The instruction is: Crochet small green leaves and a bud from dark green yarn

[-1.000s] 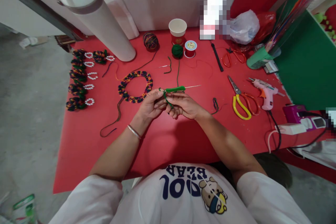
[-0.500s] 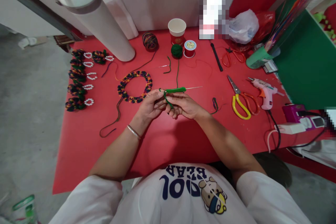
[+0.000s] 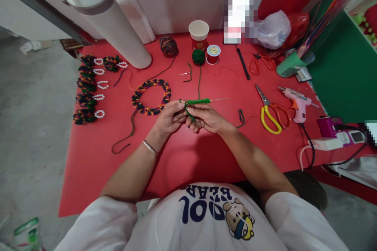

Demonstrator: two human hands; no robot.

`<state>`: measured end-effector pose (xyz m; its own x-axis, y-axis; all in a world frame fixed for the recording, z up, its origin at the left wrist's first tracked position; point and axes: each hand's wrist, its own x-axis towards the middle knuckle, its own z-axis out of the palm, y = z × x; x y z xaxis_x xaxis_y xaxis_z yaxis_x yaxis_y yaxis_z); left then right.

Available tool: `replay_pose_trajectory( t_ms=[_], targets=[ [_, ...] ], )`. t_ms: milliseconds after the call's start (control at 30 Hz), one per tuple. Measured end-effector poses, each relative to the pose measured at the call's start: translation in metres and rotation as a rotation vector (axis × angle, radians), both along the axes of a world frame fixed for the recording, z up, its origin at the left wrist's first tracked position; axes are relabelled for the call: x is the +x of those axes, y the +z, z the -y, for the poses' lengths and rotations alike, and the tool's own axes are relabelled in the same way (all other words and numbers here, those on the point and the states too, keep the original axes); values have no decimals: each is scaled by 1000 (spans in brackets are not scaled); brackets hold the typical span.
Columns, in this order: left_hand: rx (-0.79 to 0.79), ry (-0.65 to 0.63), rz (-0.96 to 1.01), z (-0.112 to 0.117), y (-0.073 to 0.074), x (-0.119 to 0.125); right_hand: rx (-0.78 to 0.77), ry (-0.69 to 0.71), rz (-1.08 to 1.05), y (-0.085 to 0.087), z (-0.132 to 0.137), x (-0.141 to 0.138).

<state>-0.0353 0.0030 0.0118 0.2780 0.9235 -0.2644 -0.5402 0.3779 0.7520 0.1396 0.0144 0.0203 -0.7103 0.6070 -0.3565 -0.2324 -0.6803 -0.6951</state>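
My right hand (image 3: 204,117) is closed on a crochet hook (image 3: 202,101) with a green handle, its thin metal shaft pointing right. My left hand (image 3: 173,115) pinches a small strip of green crochet (image 3: 190,113) at the hook's left end; the strip hangs between both hands. From a green yarn ball (image 3: 198,57) a strand runs down to the hands. Just left of them lies a multicoloured crocheted ring (image 3: 134,100) with a loose tail. The hook's working tip is too small to make out among the fingers.
Several pearl-looped yarn pieces (image 3: 85,83) line the left edge. At the back stand a paper cup (image 3: 198,31), a thread spool (image 3: 213,55) and a white cylinder (image 3: 118,27). Scissors (image 3: 269,119) and a pink glue gun (image 3: 299,106) lie right; a threaded needle (image 3: 184,73) lies behind my hands.
The crochet hook has slid slightly to the right between my fingers. My hands stay in nearly the same place.
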Motion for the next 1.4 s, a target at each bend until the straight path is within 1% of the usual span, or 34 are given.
replay_pose_trajectory(
  t_ms=[233, 367, 467, 500, 567, 667, 733, 800, 867, 900, 967, 1033, 1067, 1167, 1233, 1300, 1400],
  targets=[
    [9, -17, 15, 0, -1, 1, 13, -1, -21, -2, 0, 0],
    [2, 15, 8, 0, -3, 1, 45, 5, -9, -6, 1, -1],
    [-8, 21, -5, 0, -4, 2, 163, 11, 47, -7, 1, 1],
    [-10, 25, -17, 0, -3, 3, 230, 5, 92, -5, 2, 2],
    [3, 40, -42, 1, 0, 6, 410, -59, 229, 0, 2, 6],
    [66, 39, -62, 5, 11, 13, 726, -314, 444, 16, 6, 18],
    [107, 23, -89, 10, 22, 19, 818, -450, 471, 31, 13, 27],
    [151, -4, -119, 17, 37, 24, 949, -461, 498, 46, 26, 38],
    [195, -37, -141, 26, 55, 29, 1108, -453, 535, 62, 44, 49],
    [225, -57, -157, 30, 65, 32, 1182, -481, 559, 69, 55, 54],
    [374, -71, -229, 38, 84, 40, 1309, -554, 627, 83, 76, 65],
    [462, -45, -196, 45, 99, 50, 1428, -631, 699, 93, 96, 74],
    [471, -51, -168, 48, 104, 56, 1461, -682, 746, 96, 104, 77],
    [467, 22, -123, 56, 112, 73, 1546, -806, 828, 99, 120, 83],
    [443, 49, -125, 60, 113, 80, 1597, -843, 858, 98, 124, 84],
    [421, 32, -137, 64, 113, 83, 1651, -878, 860, 98, 125, 83],
    [415, -33, -167, 67, 114, 80, 1741, -940, 805, 98, 125, 81]
  ],
)
